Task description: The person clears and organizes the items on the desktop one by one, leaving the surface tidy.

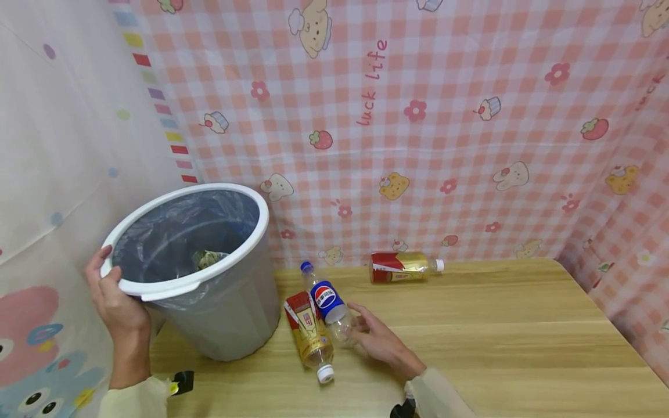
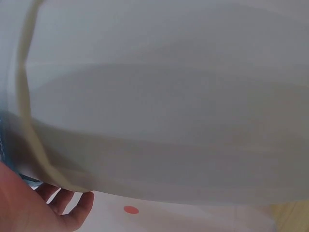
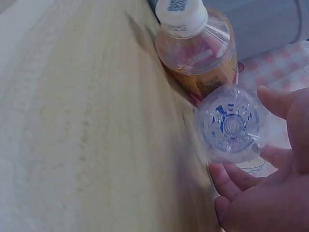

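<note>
A grey trash can [image 1: 230, 325] with a white rim and a clear liner stands tilted at the left of the table. My left hand [image 1: 117, 307] grips its rim; in the left wrist view the fingertips [image 2: 86, 200] curl under the rim's edge. A clear plastic bottle [image 1: 340, 316] with a blue Pepsi-style label and blue cap lies on the table. My right hand [image 1: 378, 337] is at its base end, fingers and thumb spread beside it and touching it. Against that bottle lies a red-and-gold drink bottle [image 1: 308, 334], its white cap toward me.
Another red-and-gold bottle [image 1: 399, 267] lies on its side at the table's back edge. Crumpled greenish waste [image 1: 209, 259] sits inside the can. A pink checked cloth [image 1: 355, 191] hangs behind the wooden table [image 1: 496, 337], and a pale curtain [image 1: 47, 174] hangs on the left.
</note>
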A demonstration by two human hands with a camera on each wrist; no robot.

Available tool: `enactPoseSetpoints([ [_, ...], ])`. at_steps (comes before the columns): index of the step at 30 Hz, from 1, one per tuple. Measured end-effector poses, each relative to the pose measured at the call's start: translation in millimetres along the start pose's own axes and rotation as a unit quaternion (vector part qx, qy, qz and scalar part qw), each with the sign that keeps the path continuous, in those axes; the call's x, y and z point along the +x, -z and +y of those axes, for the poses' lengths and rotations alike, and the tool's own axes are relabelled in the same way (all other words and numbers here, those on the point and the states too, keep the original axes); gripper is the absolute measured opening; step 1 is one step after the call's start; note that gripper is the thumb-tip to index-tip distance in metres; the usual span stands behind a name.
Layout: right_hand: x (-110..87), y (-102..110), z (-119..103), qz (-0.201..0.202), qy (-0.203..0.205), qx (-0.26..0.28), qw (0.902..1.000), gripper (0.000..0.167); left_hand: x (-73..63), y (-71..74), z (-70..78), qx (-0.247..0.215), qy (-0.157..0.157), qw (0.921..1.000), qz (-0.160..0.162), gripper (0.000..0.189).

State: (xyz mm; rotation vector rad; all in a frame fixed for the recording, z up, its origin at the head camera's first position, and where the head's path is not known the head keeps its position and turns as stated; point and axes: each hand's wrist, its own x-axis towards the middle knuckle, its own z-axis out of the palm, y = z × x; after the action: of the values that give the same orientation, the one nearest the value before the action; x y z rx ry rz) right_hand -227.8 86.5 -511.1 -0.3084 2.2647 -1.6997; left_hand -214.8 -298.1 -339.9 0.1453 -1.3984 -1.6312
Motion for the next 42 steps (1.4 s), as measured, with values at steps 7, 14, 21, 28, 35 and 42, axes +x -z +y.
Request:
enactPoseSetpoints([
  [7,-3.5,9.7,-3.5,0.016,0.013,0.000,0.9998,0.058,-0.3,-0.6,0.0,-0.013,0.000,0.9999,0.001,0.044],
  [14,-4.9,18.1,-5.9,0.042,0.019,0.000,0.9990,0.052,-0.7,-1.1,-0.6,-0.024,0.000,0.9997,-0.001,0.044],
  [21,-7.5,27.1,-14.8,0.058,0.014,0.031,0.9977,0.050,-0.8,0.2,-1.0,-0.002,0.003,1.0000,-0.001,0.044],
  [28,-15.1,39.3,-30.5,0.083,0.005,0.048,0.9954,0.048,-0.2,1.0,-0.8,0.005,0.003,1.0000,-0.003,0.044],
  [35,-18.4,51.3,-44.2,0.088,0.007,0.050,0.9948,0.044,-1.2,2.3,-0.5,0.012,0.004,0.9999,-0.004,0.044],
  [42,-23.2,65.4,-60.9,0.070,0.036,0.051,0.9956,0.050,-0.3,-0.1,0.4,0.004,-0.001,1.0000,-0.003,0.044],
])
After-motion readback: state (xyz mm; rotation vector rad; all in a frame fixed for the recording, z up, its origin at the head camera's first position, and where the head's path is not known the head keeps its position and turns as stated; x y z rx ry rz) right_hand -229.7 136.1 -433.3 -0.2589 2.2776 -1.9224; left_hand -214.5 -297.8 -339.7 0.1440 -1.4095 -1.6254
